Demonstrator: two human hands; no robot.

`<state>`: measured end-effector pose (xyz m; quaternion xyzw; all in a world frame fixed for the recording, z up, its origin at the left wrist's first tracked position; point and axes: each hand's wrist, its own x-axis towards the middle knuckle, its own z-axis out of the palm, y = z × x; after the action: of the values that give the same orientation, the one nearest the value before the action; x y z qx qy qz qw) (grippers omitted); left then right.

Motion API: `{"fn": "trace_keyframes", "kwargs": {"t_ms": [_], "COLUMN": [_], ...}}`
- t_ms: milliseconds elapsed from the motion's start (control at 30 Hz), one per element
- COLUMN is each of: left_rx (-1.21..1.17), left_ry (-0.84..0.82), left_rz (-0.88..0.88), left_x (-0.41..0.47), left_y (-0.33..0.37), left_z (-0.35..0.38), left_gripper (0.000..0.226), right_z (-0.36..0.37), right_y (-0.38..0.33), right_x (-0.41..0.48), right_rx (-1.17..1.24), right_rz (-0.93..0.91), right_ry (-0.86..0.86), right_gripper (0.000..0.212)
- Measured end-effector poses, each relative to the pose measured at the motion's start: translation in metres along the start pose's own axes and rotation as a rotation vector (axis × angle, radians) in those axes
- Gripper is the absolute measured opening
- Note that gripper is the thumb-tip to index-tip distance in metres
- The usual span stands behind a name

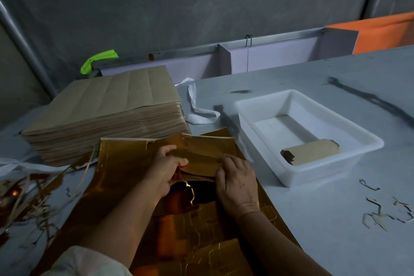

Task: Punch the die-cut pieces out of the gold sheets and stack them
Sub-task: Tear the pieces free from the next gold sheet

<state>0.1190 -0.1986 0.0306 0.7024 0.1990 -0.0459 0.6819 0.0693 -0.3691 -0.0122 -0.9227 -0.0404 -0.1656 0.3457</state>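
Gripped: left hand (pixel 167 169) and right hand (pixel 237 182) each pinch an end of die-cut piece (pixel 199 159), long axis 9–3. At 2 o'clock: stack (pixel 311 151) in tray (pixel 367 141); right hand nearer.

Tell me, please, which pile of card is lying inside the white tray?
The small brown pile of punched pieces at right; the tall stack at left sits on the table.
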Motion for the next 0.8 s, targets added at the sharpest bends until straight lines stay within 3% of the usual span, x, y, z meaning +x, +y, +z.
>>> {"fn": "trace_keyframes", "kwargs": {"t_ms": [133, 333, 533, 700, 800], "left_rx": [-0.054, -0.157, -0.169, -0.093, -0.039], "left_ry": [-0.026, -0.104, -0.182, -0.232, -0.257], "left_rz": [-0.013, -0.054, -0.073, -0.077, -0.066], "left_x": [-0.001, -0.001, -0.001, -0.002, -0.002], "left_y": [-0.001, -0.008, -0.017, -0.022, -0.024], "left_z": [-0.011, -0.019, -0.028, -0.03, -0.028], "left_gripper": [0.059, 0.059, 0.05, 0.043, 0.051], "right_z": [-0.002, -0.019, -0.045, -0.032, -0.026], "right_y": [0.001, -0.008, -0.012, -0.001, 0.001], "right_x": [0.001, 0.016, 0.039, 0.032, 0.027], "right_rx": [0.098, 0.333, 0.701, 0.673, 0.624], "right_rz": [0.08, 0.356, 0.752, 0.659, 0.616], "right_ry": [0.051, 0.017, -0.259, -0.197, -0.137], "right_gripper": [0.033, 0.034, 0.03, 0.03, 0.033]}}
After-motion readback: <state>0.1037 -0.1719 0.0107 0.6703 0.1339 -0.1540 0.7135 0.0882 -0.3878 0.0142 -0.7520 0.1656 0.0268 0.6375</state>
